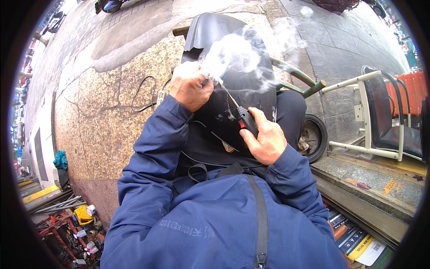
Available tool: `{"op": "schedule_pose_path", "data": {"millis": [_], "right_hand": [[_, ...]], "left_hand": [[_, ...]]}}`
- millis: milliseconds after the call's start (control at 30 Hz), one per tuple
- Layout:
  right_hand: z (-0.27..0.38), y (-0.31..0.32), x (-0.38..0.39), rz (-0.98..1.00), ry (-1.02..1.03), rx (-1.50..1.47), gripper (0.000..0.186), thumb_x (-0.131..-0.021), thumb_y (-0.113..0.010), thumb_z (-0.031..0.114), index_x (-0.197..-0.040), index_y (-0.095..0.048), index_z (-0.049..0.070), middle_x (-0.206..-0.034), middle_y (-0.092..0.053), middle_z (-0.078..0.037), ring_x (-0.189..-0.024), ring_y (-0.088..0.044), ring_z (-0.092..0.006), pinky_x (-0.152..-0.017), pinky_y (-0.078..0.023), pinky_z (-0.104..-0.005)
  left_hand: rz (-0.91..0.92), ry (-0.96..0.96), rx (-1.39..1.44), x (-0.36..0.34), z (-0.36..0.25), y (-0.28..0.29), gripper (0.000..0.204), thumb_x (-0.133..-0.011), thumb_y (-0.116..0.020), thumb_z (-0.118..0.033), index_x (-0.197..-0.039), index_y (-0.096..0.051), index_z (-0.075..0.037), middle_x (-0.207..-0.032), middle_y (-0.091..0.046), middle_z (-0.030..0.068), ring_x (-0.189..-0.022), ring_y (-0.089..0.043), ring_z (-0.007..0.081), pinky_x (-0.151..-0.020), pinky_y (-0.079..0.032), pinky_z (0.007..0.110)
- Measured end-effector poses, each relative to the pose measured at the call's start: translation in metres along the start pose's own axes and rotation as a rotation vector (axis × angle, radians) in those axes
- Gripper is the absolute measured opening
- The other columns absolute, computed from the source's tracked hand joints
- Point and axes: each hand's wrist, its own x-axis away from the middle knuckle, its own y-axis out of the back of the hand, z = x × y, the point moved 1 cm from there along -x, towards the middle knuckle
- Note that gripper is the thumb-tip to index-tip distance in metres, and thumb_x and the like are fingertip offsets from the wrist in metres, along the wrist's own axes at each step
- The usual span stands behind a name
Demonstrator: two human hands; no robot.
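Across my lap lies a curved black plastic panel (pixel 251 74), its far end rising away from me. My right hand (pixel 268 141) is wrapped round the black handle of a soldering iron (pixel 244 117) with a red switch. The iron's thin metal shaft points up and left across the panel, toward my left hand. My left hand (pixel 191 86) is closed at the panel's left edge, its thumb and fingers pressed together; what they pinch is hidden. White smoke (pixel 235 54) billows from beside the left fingers and veils the tip. Rough, whitish marks show on the panel below the shaft.
A wooden-looking bar (pixel 298 74) juts out right of the panel. At right stand a metal-framed black chair (pixel 389 130) and a black tyre (pixel 316 136). A dark cord (pixel 139 105) lies on the stone paving at left. Tools and a yellow item (pixel 83 215) crowd the lower left.
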Motion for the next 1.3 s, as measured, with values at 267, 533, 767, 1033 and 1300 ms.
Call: {"op": "schedule_pose_path", "data": {"millis": [267,533,767,1033,1300], "right_hand": [[-0.002,0.001,0.000,0.012,-0.027,-0.009,0.053,-0.089,-0.073,0.013,-0.136,-0.051,-0.002,-0.101,-0.071,-0.030,-0.095,-0.071,-0.0468,-0.083,-0.056,-0.0455],[-0.002,0.004,0.000,-0.003,0.001,-0.016,0.054,-0.089,-0.073,0.013,-0.136,-0.052,-0.002,-0.104,-0.071,-0.030,-0.096,-0.071,-0.0465,-0.084,-0.056,-0.0443],[-0.001,0.007,-0.004,0.016,-0.026,0.027,0.053,-0.088,-0.073,0.012,-0.135,-0.053,-0.002,-0.103,-0.071,-0.029,-0.097,-0.071,-0.0458,-0.085,-0.056,-0.0436],[0.000,0.006,-0.008,0.004,0.007,-0.010,0.052,-0.089,-0.073,0.015,-0.135,-0.053,-0.002,-0.104,-0.071,-0.030,-0.097,-0.071,-0.0466,-0.085,-0.056,-0.0445],[0.004,0.004,-0.008,0.002,-0.006,0.015,0.052,-0.089,-0.073,0.016,-0.134,-0.054,-0.001,-0.102,-0.071,-0.030,-0.096,-0.071,-0.0467,-0.085,-0.056,-0.0449]], "left_hand": [[-0.037,0.018,0.058,0.001,-0.002,-0.001,0.007,-0.072,-0.075,-0.005,-0.078,-0.072,-0.005,-0.077,-0.066,0.0131,-0.076,-0.067,0.0350,-0.070,-0.054,0.045],[-0.026,0.015,0.058,0.002,-0.001,0.000,0.010,-0.073,-0.074,-0.005,-0.083,-0.074,-0.006,-0.079,-0.067,0.0133,-0.076,-0.067,0.0347,-0.070,-0.054,0.044],[-0.043,0.128,0.122,0.007,0.001,0.002,0.008,-0.076,-0.074,-0.005,-0.084,-0.074,-0.006,-0.083,-0.068,0.0135,-0.081,-0.068,0.0344,-0.074,-0.055,0.041],[-0.176,0.180,0.125,0.009,0.004,0.007,0.011,-0.078,-0.075,0.003,-0.087,-0.073,-0.002,-0.085,-0.070,0.0117,-0.080,-0.069,0.0257,-0.075,-0.055,0.034],[-0.208,0.265,0.187,0.009,0.004,0.008,0.008,-0.080,-0.075,0.002,-0.087,-0.073,-0.001,-0.086,-0.071,0.0114,-0.081,-0.069,0.0223,-0.076,-0.054,0.032]]}}
